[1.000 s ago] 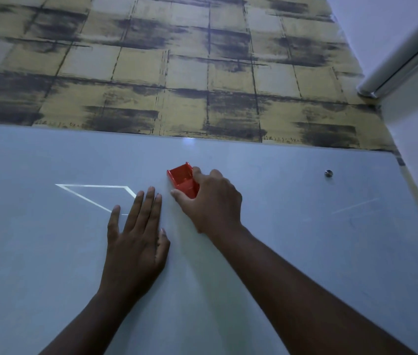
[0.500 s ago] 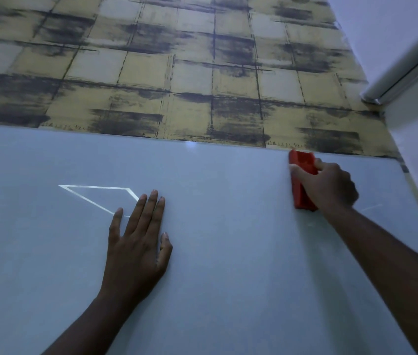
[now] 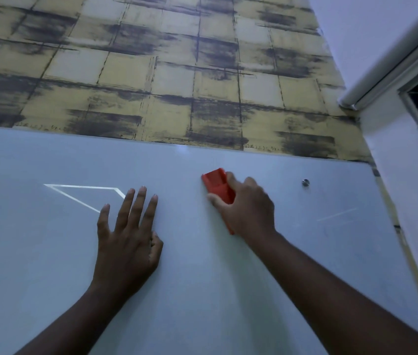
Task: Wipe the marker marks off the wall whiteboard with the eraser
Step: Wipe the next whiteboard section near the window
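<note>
The right hand [image 3: 247, 208] grips a red eraser [image 3: 218, 187], with the thumb along its left edge and the fingers curled over its right side. The eraser lies pressed flat against the whiteboard [image 3: 202, 290], in the upper middle part of the board, a little below the board's top edge. Its upper end sticks out past the fingers, and a sliver of its lower end shows beneath the heel of the hand.

The left hand [image 3: 128, 239] rests flat on the whiteboard to the left of the eraser, well apart from it, with the fingers straight and close together and the thumb tucked in beside the palm. It holds nothing.

Just beyond the fingertips of the left hand, a thin pale outline [image 3: 82, 194] of slanted lines shows on the board; the hand covers its lower right corner. To the right of the eraser, a small round metal stud [image 3: 305, 182] sits near the board's top right corner, and a faint pale streak [image 3: 337, 214] lies below it.

Above the board, the wall carries yellow and dark checked wallpaper [image 3: 164, 73]. A white wall [image 3: 408, 175] and a white rail [image 3: 392, 55] stand at the right.
</note>
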